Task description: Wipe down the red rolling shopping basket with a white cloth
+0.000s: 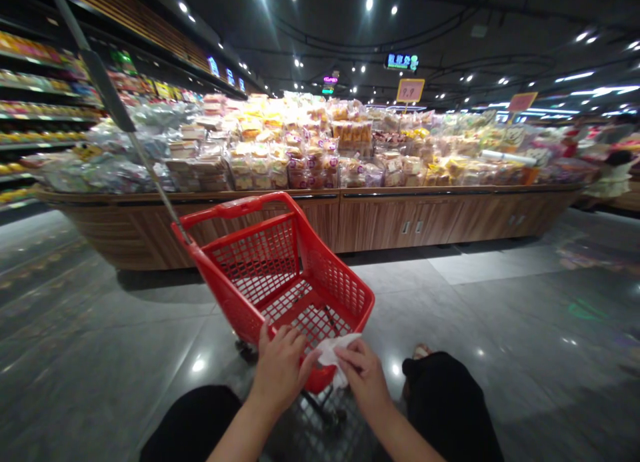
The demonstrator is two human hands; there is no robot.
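Note:
A red plastic shopping cart (327,265) stands tilted in view before my knees, its grid walls and floor showing. My left hand (283,365) has its fingers bent over the cart's near rim, with the thumb reaching toward a white tissue (329,353). Between the thumb and fingers of my right hand (364,370) that thin, crumpled tissue is pinched. It lies over the near rim and hangs down in front of it. Whether my left thumb touches the tissue, I cannot tell.
A long wooden display counter (390,219) piled with packaged bread and snacks (310,155) runs behind the cart. A grey pole (107,92) rises from the cart's handle side. Stocked shelves (35,109) line the left; a person (617,172) is at the far right.

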